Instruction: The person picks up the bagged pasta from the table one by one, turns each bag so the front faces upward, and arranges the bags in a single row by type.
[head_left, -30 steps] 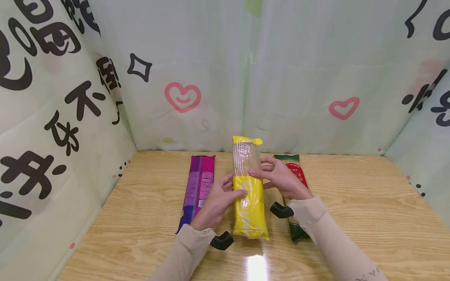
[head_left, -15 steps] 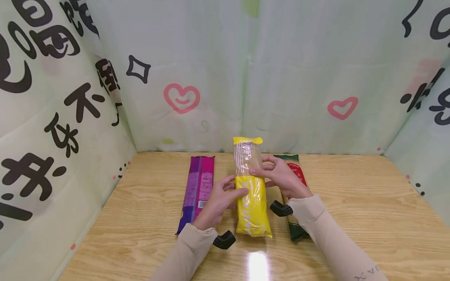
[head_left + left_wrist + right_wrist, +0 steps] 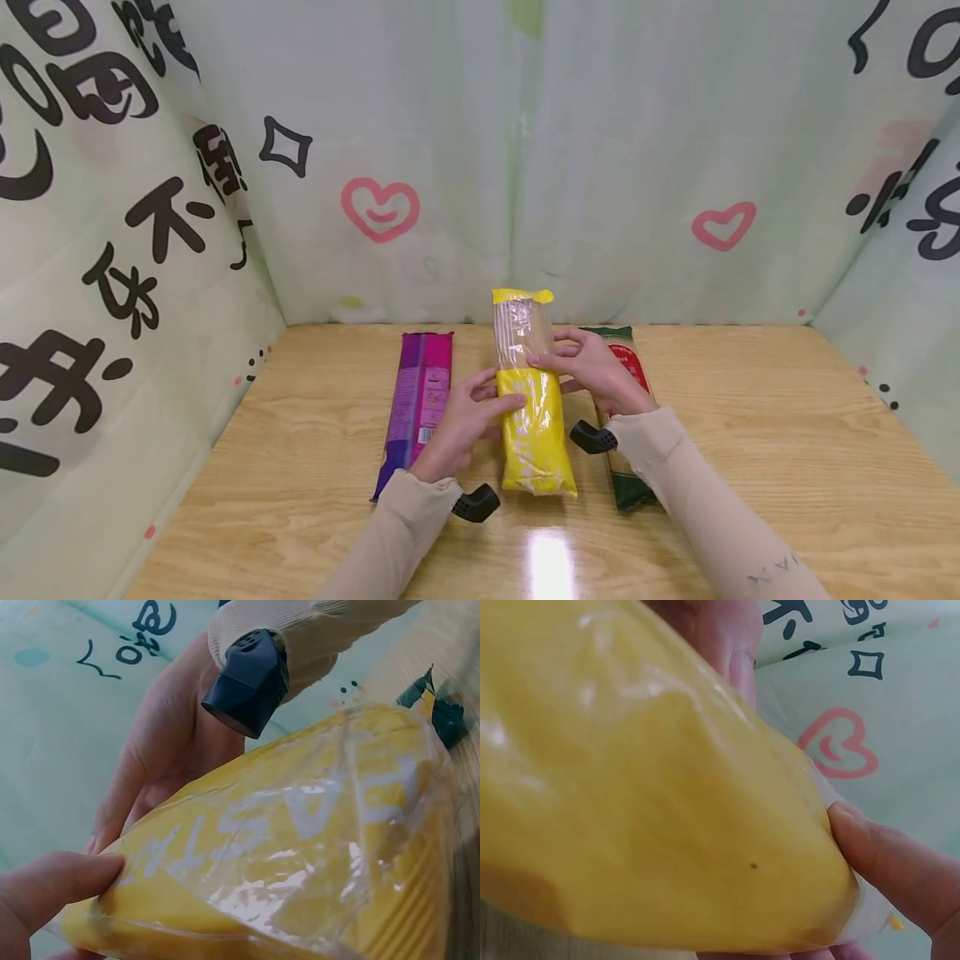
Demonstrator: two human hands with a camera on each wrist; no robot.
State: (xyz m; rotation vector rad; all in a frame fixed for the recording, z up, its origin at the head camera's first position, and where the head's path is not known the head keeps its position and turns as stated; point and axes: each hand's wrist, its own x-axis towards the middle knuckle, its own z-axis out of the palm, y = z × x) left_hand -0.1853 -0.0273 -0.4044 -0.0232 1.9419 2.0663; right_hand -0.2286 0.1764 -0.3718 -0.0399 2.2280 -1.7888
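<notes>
A yellow pasta packet [image 3: 534, 442] with a clear upper part is held up over the table between both hands. My left hand [image 3: 465, 421] grips its left side near the middle, the thumb lying on the yellow front. Higher up, my right hand [image 3: 600, 372] holds the right edge, thumb across the front and fingers behind. White lettering on the yellow packet [image 3: 285, 840] faces the left wrist view. In the right wrist view, the yellow wrapper [image 3: 645, 795] fills much of the picture, with the right thumb [image 3: 885, 859] pressed on its edge.
A purple and magenta packet [image 3: 423, 379] lies on the wooden table [image 3: 772, 433] to the left, partly behind the left hand. A dark green packet with a red label [image 3: 628, 360] lies to the right, partly covered by the right arm. A printed curtain [image 3: 615, 167] stands behind.
The pasta packet's lower end has swung slightly to the right and up, with both hands keeping their grip. The head view has shifted a little. The other packets lie as before.
</notes>
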